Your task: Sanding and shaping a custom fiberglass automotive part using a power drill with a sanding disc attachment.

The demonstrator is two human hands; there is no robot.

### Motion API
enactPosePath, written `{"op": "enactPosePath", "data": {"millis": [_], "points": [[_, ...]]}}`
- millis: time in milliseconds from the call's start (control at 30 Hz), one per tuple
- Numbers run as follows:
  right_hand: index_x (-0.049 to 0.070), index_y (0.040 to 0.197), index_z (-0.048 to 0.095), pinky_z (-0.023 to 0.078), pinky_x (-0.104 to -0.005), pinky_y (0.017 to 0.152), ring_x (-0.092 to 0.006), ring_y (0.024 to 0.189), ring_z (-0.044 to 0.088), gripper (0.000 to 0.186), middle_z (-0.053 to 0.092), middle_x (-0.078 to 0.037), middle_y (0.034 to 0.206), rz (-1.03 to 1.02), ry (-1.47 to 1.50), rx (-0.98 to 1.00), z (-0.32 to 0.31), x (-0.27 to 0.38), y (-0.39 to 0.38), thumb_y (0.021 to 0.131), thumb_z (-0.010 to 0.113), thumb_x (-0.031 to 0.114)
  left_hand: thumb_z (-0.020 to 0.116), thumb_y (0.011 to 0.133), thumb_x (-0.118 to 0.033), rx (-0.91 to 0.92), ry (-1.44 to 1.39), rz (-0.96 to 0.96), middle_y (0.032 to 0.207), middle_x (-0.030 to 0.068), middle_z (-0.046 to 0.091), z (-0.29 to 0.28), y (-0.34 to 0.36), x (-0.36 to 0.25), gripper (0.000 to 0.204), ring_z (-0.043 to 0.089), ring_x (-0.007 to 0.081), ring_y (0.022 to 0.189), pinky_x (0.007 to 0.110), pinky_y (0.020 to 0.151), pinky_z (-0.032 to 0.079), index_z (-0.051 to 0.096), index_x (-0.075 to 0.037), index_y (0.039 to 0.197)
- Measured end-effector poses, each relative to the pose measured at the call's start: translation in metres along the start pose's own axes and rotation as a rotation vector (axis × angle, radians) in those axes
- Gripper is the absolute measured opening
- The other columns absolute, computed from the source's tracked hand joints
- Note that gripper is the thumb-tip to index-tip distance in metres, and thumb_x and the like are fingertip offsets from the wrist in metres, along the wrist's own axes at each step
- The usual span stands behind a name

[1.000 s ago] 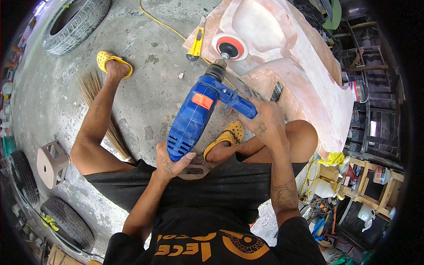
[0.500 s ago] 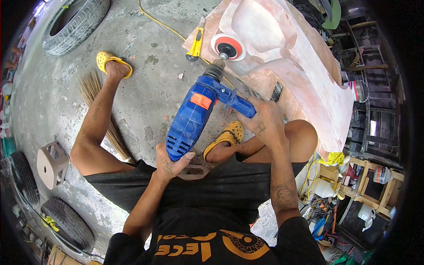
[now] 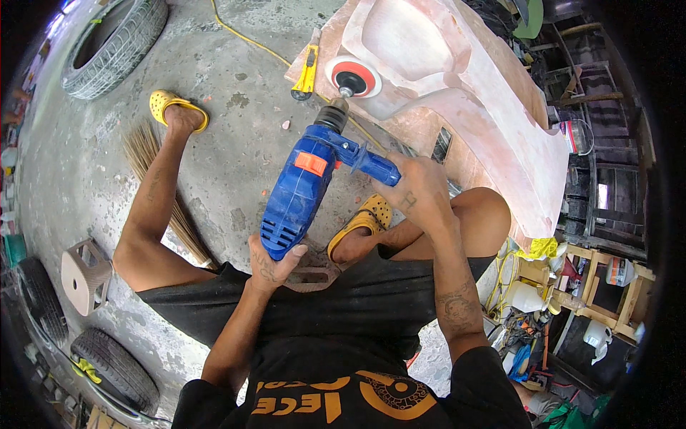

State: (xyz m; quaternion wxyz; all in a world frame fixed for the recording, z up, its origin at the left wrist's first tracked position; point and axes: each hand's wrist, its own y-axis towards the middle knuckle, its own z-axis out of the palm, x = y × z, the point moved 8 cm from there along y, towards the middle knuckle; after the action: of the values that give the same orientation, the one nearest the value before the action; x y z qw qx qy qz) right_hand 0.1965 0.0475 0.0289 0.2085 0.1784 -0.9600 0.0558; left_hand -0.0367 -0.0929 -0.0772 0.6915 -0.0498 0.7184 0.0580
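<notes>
I hold a blue power drill point(image 3: 293, 200) with orange switches, angled away from me. My left hand point(image 3: 271, 264) grips its rear end near the vents; my right hand point(image 3: 418, 189) is closed round the side handle. A round pad with a red ring point(image 3: 364, 80) is fitted to the drill's chuck and lies against a curved hollow in a pale pinkish moulded panel point(image 3: 500, 143). Just left of the pad lies a yellow utility knife point(image 3: 306, 75), beside a yellow cord point(image 3: 250, 39).
A straw broom point(image 3: 139, 150) lies by my left leg. Tires point(image 3: 118, 53) and a plastic stool point(image 3: 82, 277) are on the concrete floor point(image 3: 78, 164) to the left. At right are a wooden frame point(image 3: 589, 289) with jugs, tangled tools and cords, and a bucket point(image 3: 575, 136).
The drill, pad and both hands have shifted slightly up and left in the view, along with the panel and knife. My grip is the same.
</notes>
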Motion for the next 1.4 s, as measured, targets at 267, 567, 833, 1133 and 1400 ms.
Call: {"op": "enactPosePath", "data": {"millis": [267, 567, 833, 1133, 1400], "points": [[0.006, 0.092, 0.074, 0.055, -0.0477, 0.067, -0.0422, 0.072, 0.069, 0.026, 0.068, -0.023, 0.073, 0.046, -0.003, -0.033, -0.007, -0.004, -0.007, 0.079, 0.079, 0.029, 0.081, 0.085, -0.046, 0.103, 0.098, -0.001, 0.086, 0.0108, 0.074, 0.001, -0.002, -0.003, 0.053, 0.072, 0.0229, 0.078, 0.036, 0.076, 0.056, 0.070, 0.002, 0.102], [0.005, 0.091, 0.073, 0.056, -0.0473, 0.067, -0.0413, 0.071, 0.070, 0.028, 0.068, -0.022, 0.072, 0.050, -0.024, -0.055, -0.014, -0.004, -0.015, 0.078, 0.080, 0.029, 0.083, 0.082, -0.042, 0.052, 0.112, 0.084, 0.073, 0.0132, 0.071, 0.007, -0.001, -0.015, 0.047, 0.071, 0.0282, 0.062, 0.038, 0.064, 0.056, 0.071, 0.002, 0.089], [0.004, 0.092, 0.072, 0.056, -0.0471, 0.067, -0.0408, 0.071, 0.070, 0.028, 0.068, -0.022, 0.071, 0.068, -0.056, -0.036, -0.013, -0.005, -0.016, 0.077, 0.081, 0.027, 0.082, 0.082, -0.045, 0.060, 0.188, 0.143, 0.072, 0.0147, 0.070, 0.008, 0.000, -0.021, 0.048, 0.070, 0.0316, 0.061, 0.038, 0.063, 0.056, 0.071, 0.002, 0.088], [0.005, 0.090, 0.072, 0.055, -0.0472, 0.066, -0.0415, 0.071, 0.070, 0.027, 0.067, -0.022, 0.071, 0.014, -0.008, -0.014, -0.004, 0.002, 0.002, 0.079, 0.080, 0.029, 0.078, 0.086, -0.053, 0.130, 0.106, -0.088, 0.096, 0.0110, 0.073, -0.001, 0.000, 0.008, 0.069, 0.070, 0.0251, 0.088, 0.037, 0.085, 0.054, 0.063, 0.005, 0.121], [0.005, 0.096, 0.076, 0.055, -0.0495, 0.069, -0.0414, 0.072, 0.070, 0.027, 0.069, -0.022, 0.073, 0.038, -0.076, 0.032, 0.003, 0.008, 0.009, 0.079, 0.080, 0.026, 0.077, 0.086, -0.057, 0.095, 0.120, -0.027, 0.095, 0.0105, 0.074, -0.005, 0.006, 0.015, 0.063, 0.072, 0.0254, 0.087, 0.039, 0.083, 0.055, 0.070, 0.002, 0.108]]}}
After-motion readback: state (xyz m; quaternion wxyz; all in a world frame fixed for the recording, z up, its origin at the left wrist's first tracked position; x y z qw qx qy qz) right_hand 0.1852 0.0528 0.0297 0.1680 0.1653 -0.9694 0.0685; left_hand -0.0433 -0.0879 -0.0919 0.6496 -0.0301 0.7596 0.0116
